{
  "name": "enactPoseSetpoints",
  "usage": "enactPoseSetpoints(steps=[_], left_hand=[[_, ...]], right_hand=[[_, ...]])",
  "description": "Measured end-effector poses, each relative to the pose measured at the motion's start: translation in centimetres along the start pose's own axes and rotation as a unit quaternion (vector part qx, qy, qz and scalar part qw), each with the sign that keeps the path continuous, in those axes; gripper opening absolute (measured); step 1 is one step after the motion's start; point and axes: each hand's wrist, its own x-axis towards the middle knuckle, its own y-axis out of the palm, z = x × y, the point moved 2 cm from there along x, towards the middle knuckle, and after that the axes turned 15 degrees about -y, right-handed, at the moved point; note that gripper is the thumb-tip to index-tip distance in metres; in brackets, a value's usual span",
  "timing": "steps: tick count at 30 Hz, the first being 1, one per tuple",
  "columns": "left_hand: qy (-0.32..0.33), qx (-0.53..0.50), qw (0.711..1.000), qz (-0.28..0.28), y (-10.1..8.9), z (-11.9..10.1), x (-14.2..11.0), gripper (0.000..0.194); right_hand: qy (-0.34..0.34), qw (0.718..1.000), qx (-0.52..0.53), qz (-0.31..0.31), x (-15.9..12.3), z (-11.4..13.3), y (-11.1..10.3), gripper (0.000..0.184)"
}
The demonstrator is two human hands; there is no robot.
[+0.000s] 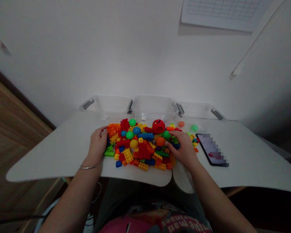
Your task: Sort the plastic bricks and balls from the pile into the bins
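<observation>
A heap of colourful toy building bricks [128, 156] lies on the white table, with small balls on top. Among these are an orange ball [160, 141], a yellow ball [134, 144], a blue ball [136, 130] and a red round toy [158, 126] with a face on it. My left hand [98, 143] rests against the heap's left edge, fingers curved beside orange bricks [113, 129]. On the right side, my right hand [183, 148] reaches over the bricks with thumb and fingers apart. Its fingertips are close to a green ball [166, 135]; whether they touch it is unclear.
Three clear plastic boxes stand along the wall: a left box [113, 104], a middle box [155, 104] and a right box [196, 110]. A phone [212, 150] lies right of my right hand. The table's curved front edge [145, 183] is near my body.
</observation>
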Motion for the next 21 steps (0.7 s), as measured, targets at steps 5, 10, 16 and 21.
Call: enactPoseSetpoints(steps=[5, 10, 16, 21], left_hand=[[0.009, 0.001, 1.0, 0.013, -0.1, -0.1, 0.0, 0.044], [0.004, 0.008, 1.0, 0.018, -0.1, 0.0, 0.0, 0.046], [-0.004, 0.002, 1.0, 0.013, 0.1, 0.1, -0.1, 0.046], [-0.01, -0.004, 1.0, 0.015, 0.1, 0.1, -0.2, 0.045]], right_hand=[[-0.032, 0.997, -0.026, 0.06, 0.1, 1.6, 1.1, 0.035], [-0.054, 0.995, -0.048, 0.075, 0.1, 1.7, 1.6, 0.041], [-0.052, 0.996, -0.05, 0.059, -0.2, 1.4, 2.2, 0.037], [-0.021, 0.998, -0.038, 0.042, -0.5, 1.2, 2.5, 0.036]])
